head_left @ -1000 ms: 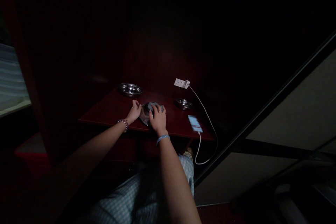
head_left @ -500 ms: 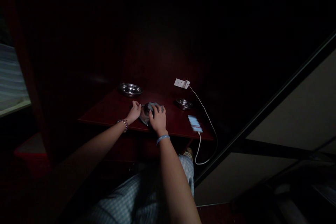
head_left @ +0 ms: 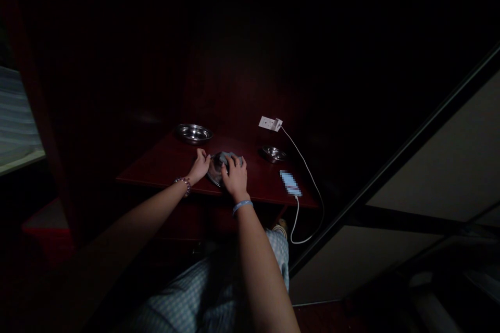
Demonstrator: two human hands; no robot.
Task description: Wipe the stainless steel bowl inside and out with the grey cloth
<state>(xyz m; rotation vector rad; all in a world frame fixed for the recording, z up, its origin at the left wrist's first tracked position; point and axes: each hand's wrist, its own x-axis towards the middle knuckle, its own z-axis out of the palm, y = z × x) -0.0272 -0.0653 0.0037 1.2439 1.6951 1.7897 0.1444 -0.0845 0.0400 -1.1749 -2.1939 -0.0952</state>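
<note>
A shiny metal plate or shallow bowl (head_left: 214, 171) lies on the dark red tabletop near its front edge. My left hand (head_left: 200, 165) pinches its left rim between thumb and fingers. Over the plate, my right hand (head_left: 235, 176) presses a grey-blue cloth (head_left: 225, 156) onto the metal, fingers curled over it. The hand hides much of the cloth and the plate's right side. A larger metal bowl (head_left: 194, 134) stands at the back left of the tabletop, and a smaller metal bowl (head_left: 274, 154) at the right.
A phone (head_left: 290, 183) lies at the tabletop's right, joined by a white cable (head_left: 308, 169) to a charger in the wall socket (head_left: 270, 123). The cable loops below the front edge. My knee in checked trousers (head_left: 278, 250) is beneath. The surroundings are very dark.
Almost nothing differs. Both hands keep the same places on the plate and cloth, with barely any shift; the bowls and phone stay put.
</note>
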